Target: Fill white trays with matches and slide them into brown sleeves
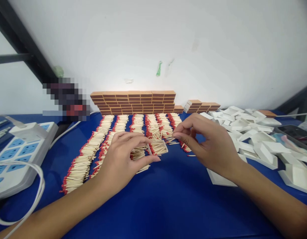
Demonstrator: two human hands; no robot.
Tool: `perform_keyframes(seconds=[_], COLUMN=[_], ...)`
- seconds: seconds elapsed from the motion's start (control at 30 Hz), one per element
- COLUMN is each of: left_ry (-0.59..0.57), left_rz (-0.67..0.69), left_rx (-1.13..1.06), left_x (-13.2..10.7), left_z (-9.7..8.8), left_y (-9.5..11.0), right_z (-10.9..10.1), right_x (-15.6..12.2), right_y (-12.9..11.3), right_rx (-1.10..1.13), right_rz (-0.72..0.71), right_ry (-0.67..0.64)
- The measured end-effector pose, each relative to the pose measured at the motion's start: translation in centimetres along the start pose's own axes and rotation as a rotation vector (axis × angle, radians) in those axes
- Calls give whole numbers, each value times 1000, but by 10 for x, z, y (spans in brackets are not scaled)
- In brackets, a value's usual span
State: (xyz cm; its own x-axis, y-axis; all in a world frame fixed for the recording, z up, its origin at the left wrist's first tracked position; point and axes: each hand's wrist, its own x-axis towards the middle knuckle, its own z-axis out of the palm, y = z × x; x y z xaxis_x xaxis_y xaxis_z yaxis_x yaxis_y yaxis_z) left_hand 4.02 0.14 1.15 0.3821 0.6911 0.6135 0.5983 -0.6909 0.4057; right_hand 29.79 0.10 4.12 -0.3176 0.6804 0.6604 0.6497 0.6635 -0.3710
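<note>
Several long rows of red-tipped matches lie on the blue table. A small white tray filled with matches sits at the near end of the middle rows. My left hand rests beside it, its thumb and fingers curled round the tray's left edge and some loose matches. My right hand hovers just right of the tray, its fingertips pinched together over the matches; what they hold is too small to make out.
A wall of stacked brown matchboxes stands at the back against the white wall. A heap of empty white trays fills the right. White power strips with cables lie at the left. A phone lies far right.
</note>
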Motion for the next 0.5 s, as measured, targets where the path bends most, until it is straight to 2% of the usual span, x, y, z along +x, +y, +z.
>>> perform_keyframes(seconds=[0.23,0.4,0.5], left_ry=[-26,-31,-14], left_rz=[-18,-14,-7], left_rx=[-14,-30,-21], left_x=[0,0,0], left_z=[-1,-1,-1], left_y=[2,5,5], right_z=[7,8,-3], right_x=[-5,-6,-1], right_y=[-5,-5,0], right_rx=[38,86,-10], right_rz=[28,-65,-9], right_ry=[-27,-182,-95])
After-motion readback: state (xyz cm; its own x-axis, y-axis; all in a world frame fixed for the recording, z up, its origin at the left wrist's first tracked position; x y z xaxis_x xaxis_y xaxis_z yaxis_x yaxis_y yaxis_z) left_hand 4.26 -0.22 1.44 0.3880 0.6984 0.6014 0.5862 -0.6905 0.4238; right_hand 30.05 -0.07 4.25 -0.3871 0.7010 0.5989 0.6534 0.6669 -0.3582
